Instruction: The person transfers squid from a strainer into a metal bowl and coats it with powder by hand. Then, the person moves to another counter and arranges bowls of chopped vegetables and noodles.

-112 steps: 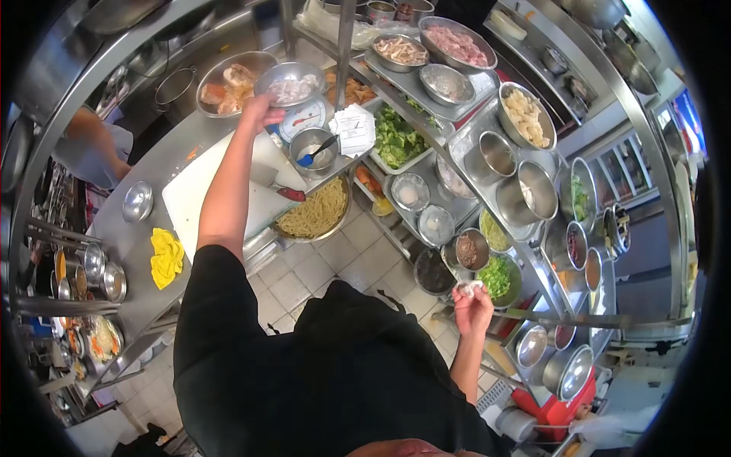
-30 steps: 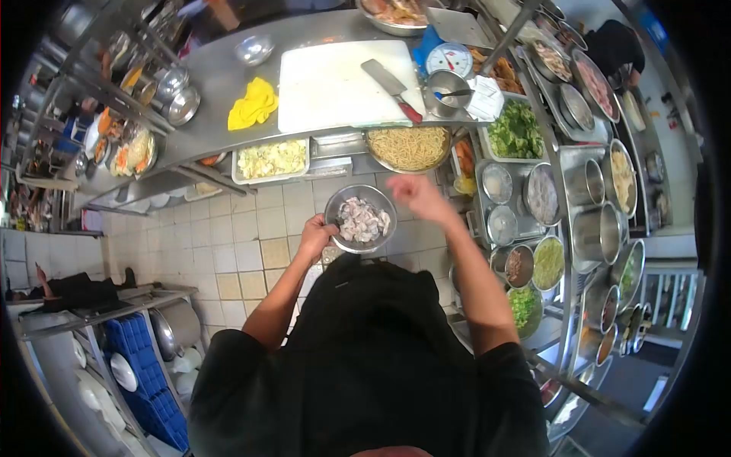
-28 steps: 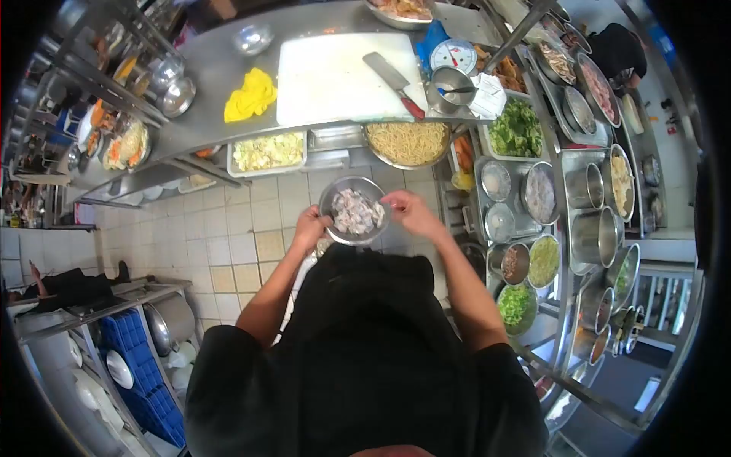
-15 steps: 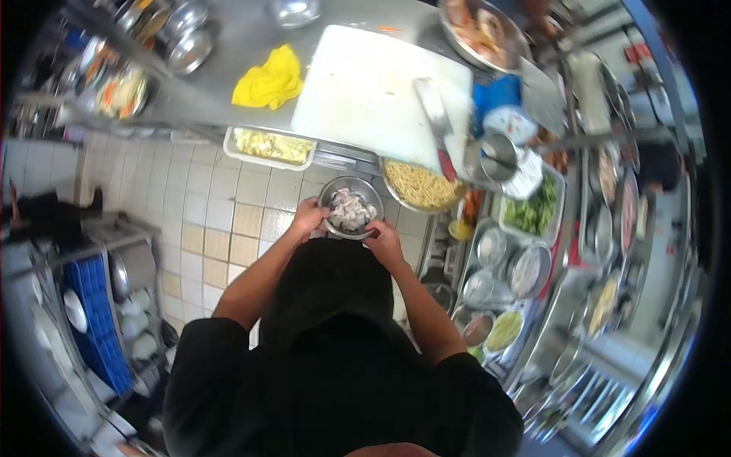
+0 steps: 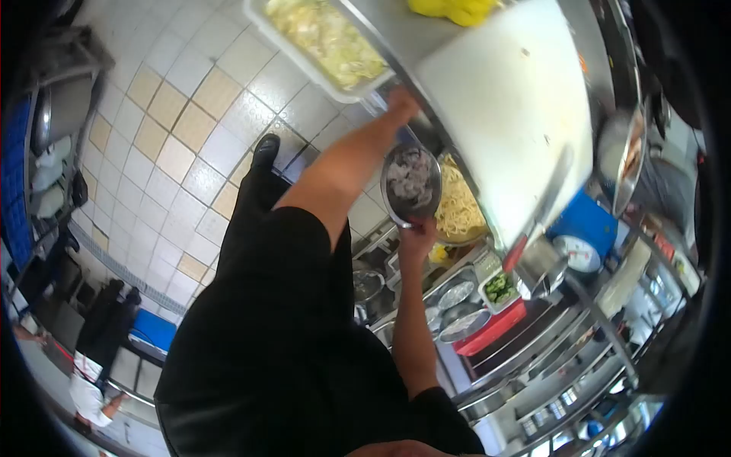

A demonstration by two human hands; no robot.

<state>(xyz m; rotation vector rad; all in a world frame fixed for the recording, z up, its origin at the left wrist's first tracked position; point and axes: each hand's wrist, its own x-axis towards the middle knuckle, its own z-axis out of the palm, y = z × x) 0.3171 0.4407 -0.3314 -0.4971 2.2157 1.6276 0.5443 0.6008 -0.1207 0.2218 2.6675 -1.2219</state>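
My right hand point(image 5: 418, 233) grips the near rim of a steel bowl point(image 5: 432, 199). Pale greyish-pink pieces of food point(image 5: 410, 179), maybe raw meat or seafood, lie inside it. The bowl is tilted and beside a larger pan of yellow noodles point(image 5: 458, 206). My left hand point(image 5: 403, 103) is away from the bowl, at the front edge of the steel counter below the cutting board. Its fingers are blurred and partly hidden, so what it touches does not show. Near it is a white tray of chopped, pale cabbage-like vegetable point(image 5: 331, 42).
A white cutting board point(image 5: 510, 99) carries a cleaver with a red handle point(image 5: 516, 251). Behind are a yellow cloth point(image 5: 453, 9) and a blue scale point(image 5: 585, 227). Several bowls and a container of green vegetable point(image 5: 500, 289) stand to the right. A co-worker point(image 5: 95, 373) is at lower left.
My left hand has let go of the bowl and reached to the counter's front edge. The right hand alone keeps the bowl, now tilted. My view has turned and come nearer the counter.
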